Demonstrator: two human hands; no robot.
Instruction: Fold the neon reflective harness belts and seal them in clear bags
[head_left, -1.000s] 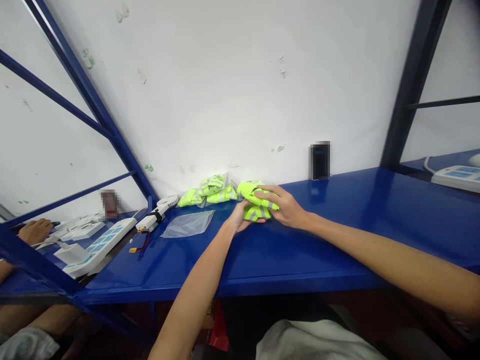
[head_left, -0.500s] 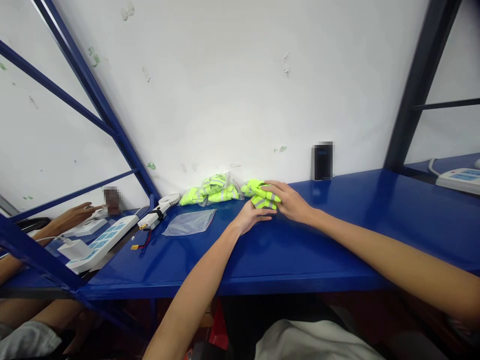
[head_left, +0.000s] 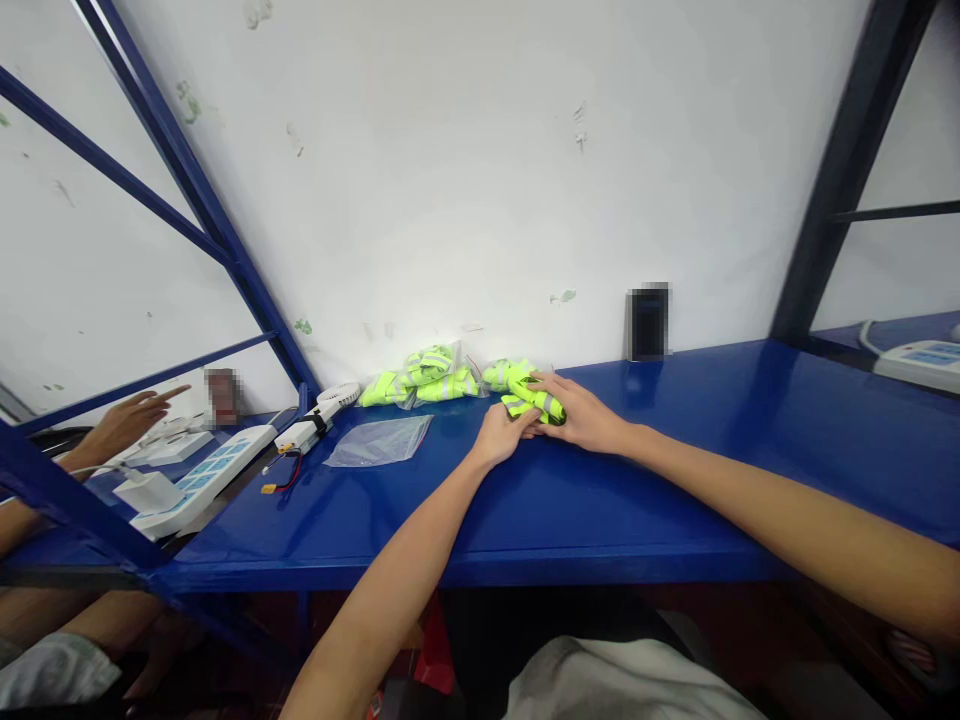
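A small neon-yellow vest with grey reflective stripes (head_left: 534,399) lies folded on the blue shelf (head_left: 675,480) near the wall. My right hand (head_left: 581,415) lies over its right side, fingers curled around it. My left hand (head_left: 504,436) pinches its near left edge. More neon-yellow vests, some in clear bags (head_left: 424,378), are heaped just to the left against the wall. An empty clear plastic bag (head_left: 381,442) lies flat left of my left hand.
A white handheld fan (head_left: 319,418) and a small battery with red wires (head_left: 279,478) lie left of the bag. White power strips (head_left: 196,480) (head_left: 919,362) sit far left and far right. A co-worker's hand (head_left: 124,425) points at left. Blue diagonal frame bars (head_left: 202,210) cross at left.
The vest has been pressed smaller and lower onto the shelf under both my hands. The co-worker's hand at left rose and now points with a finger.
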